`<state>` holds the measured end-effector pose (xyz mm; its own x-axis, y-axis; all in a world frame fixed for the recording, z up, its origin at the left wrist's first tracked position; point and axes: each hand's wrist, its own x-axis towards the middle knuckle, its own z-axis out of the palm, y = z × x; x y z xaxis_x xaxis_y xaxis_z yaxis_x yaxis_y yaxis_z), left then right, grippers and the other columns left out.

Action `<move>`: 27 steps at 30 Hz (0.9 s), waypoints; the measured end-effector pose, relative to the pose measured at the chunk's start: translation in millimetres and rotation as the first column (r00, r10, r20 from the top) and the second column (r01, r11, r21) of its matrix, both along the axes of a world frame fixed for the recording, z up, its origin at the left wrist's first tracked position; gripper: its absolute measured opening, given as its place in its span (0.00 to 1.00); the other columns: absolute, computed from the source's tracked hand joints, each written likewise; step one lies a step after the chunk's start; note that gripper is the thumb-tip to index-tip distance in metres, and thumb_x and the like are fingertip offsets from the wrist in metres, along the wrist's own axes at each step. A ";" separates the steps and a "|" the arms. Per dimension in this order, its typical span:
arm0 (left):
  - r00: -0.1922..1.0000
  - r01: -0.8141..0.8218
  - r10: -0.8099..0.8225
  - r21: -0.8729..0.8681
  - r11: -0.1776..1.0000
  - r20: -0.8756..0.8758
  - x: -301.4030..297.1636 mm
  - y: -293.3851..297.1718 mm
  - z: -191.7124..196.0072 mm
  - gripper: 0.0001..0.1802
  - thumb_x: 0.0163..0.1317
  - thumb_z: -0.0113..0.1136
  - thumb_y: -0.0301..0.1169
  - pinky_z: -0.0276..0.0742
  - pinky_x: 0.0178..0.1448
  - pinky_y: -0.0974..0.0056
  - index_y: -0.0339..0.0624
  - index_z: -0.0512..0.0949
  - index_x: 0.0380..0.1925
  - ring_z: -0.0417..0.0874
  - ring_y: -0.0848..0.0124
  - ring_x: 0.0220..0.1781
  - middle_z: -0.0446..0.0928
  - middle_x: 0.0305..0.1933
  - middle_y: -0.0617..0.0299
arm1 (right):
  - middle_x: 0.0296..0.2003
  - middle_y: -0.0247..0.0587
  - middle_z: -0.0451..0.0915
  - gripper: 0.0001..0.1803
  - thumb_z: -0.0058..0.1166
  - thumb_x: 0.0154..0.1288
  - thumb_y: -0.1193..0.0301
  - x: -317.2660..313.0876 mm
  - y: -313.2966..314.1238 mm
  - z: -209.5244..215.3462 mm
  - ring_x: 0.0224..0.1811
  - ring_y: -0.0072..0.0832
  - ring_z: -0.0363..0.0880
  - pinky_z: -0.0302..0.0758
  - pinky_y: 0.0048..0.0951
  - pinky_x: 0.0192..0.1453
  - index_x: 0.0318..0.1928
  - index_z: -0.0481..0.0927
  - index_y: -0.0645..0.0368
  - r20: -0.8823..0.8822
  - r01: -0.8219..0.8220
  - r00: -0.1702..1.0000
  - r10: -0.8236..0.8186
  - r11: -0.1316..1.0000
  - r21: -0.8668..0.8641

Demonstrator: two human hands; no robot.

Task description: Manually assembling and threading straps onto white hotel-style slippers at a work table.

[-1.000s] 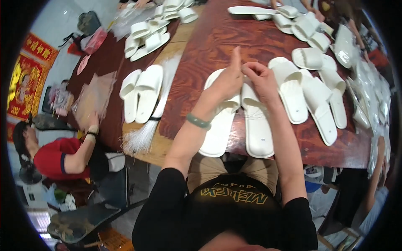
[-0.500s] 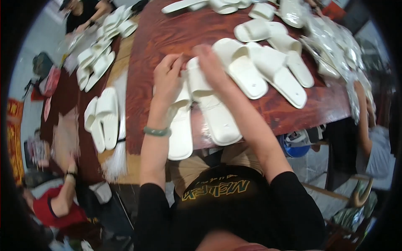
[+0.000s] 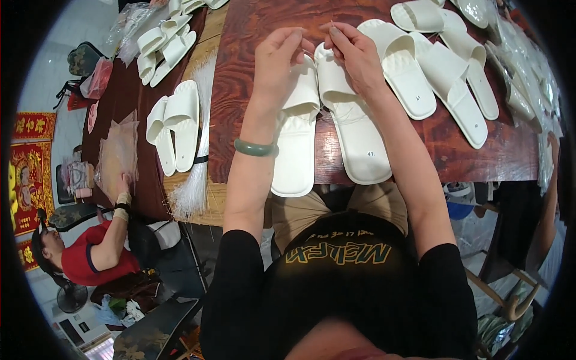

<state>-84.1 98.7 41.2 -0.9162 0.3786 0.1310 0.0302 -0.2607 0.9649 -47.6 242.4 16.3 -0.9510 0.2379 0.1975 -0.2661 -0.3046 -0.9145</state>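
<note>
A pair of white slide slippers lies side by side at the near table edge: the left slipper (image 3: 294, 156) and the right slipper (image 3: 362, 144), toes pointing away from me. My left hand (image 3: 281, 57) is above the left slipper's toe, thumb and fingers pinched together. Facing it, my right hand (image 3: 355, 57) pinches over the right slipper's toe. The fingertips are a small gap apart. A faint thin line shows near them, but what they hold is too fine to make out. A green bangle (image 3: 254, 147) circles my left wrist.
More white slippers (image 3: 403, 72) lie to the right, beside slippers in clear plastic bags (image 3: 528, 78). On the left are another slipper pair (image 3: 180, 123) and a bundle of white strands (image 3: 195, 180). A person in red (image 3: 102, 252) handles plastic bags (image 3: 118, 153) at the adjoining brown table.
Both hands have risen from the slippers' toe ends and turned toward each other, fingertips pinched. The view has shifted, so the table and slippers appear farther right and higher.
</note>
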 end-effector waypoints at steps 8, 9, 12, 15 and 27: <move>0.996 -0.066 0.062 -0.062 0.996 -0.066 -3.6 2.3 -6.0 0.07 0.64 0.55 0.29 0.60 0.27 0.78 0.36 0.75 0.38 0.66 0.83 0.23 0.76 0.27 0.66 | 0.25 0.30 0.77 0.10 0.54 0.63 0.70 -0.9 -6.6 -2.9 0.26 0.12 0.69 0.66 0.15 0.30 0.40 0.77 0.64 -0.043 0.029 0.999 -0.026 0.998 0.062; 0.996 -0.065 0.061 -0.063 0.996 -0.066 -5.0 2.0 -6.9 0.07 0.64 0.55 0.29 0.60 0.27 0.78 0.36 0.75 0.38 0.66 0.83 0.23 0.76 0.27 0.66 | 0.25 0.30 0.77 0.10 0.54 0.63 0.70 -0.6 -6.7 -2.6 0.26 0.12 0.69 0.66 0.15 0.30 0.40 0.77 0.64 -0.068 0.033 0.997 -0.029 0.998 0.060; 0.990 -0.096 0.084 -0.096 0.991 -0.117 -9.7 0.6 -9.9 0.07 0.65 0.53 0.29 0.60 0.27 0.77 0.36 0.73 0.38 0.65 0.82 0.23 0.74 0.28 0.66 | 0.26 0.31 0.79 0.08 0.57 0.60 0.71 1.6 -6.7 -2.6 0.28 0.14 0.73 0.70 0.17 0.32 0.36 0.79 0.63 -0.087 0.136 0.989 -0.123 0.976 0.172; 0.994 -0.053 0.047 -0.055 0.997 -0.101 -13.4 -1.1 -12.8 0.09 0.64 0.51 0.29 0.59 0.27 0.78 0.35 0.72 0.39 0.65 0.84 0.24 0.72 0.28 0.68 | 0.26 0.33 0.80 0.08 0.58 0.58 0.70 1.3 -9.0 -5.3 0.28 0.16 0.75 0.72 0.20 0.33 0.34 0.81 0.63 -0.052 0.163 0.987 -0.155 0.949 0.268; 0.999 0.029 -0.033 -0.125 0.992 -0.028 -7.0 1.9 -9.2 0.08 0.66 0.51 0.30 0.62 0.30 0.77 0.36 0.73 0.38 0.66 0.81 0.26 0.72 0.29 0.68 | 0.27 0.36 0.82 0.10 0.58 0.55 0.69 -1.0 -10.0 -9.9 0.28 0.20 0.77 0.73 0.22 0.35 0.34 0.82 0.63 -0.077 0.210 0.978 -0.195 0.905 0.370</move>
